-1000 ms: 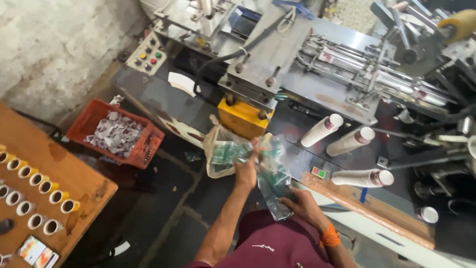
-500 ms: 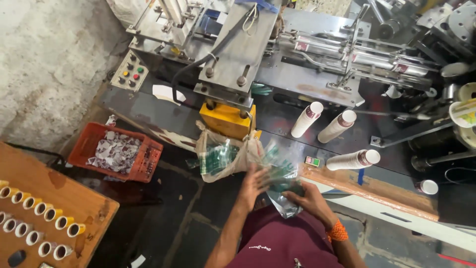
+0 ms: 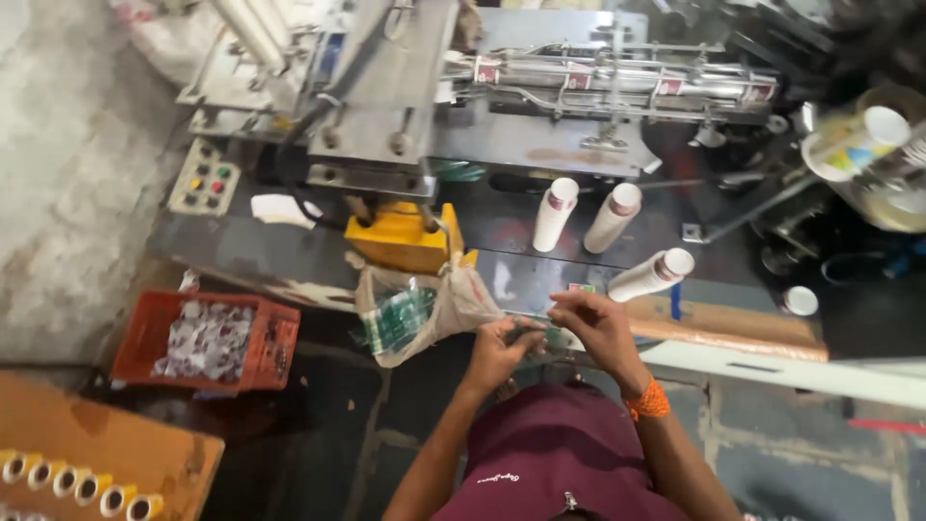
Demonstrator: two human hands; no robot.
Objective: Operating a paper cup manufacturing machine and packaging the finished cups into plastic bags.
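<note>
Near the front edge of the dark metal tabletop [image 3: 521, 260], both hands are working a thin stack of green-printed flat paper sheets [image 3: 540, 333]. The left hand [image 3: 502, 349] is pinching the stack's near-left end with closed fingers, while the right hand [image 3: 590, 323] is gripping its far-right end from above. The sheets look light, thin and floppy, likely slippery against each other, so holding them by both ends seems wise. Just left, an open brown sack [image 3: 424, 309] is holding more green sheets. Farther left, an orange plastic crate [image 3: 207, 340] is sitting on the floor. Beyond, white paper-cup stacks [image 3: 555, 214] are lying on the tabletop.
</note>
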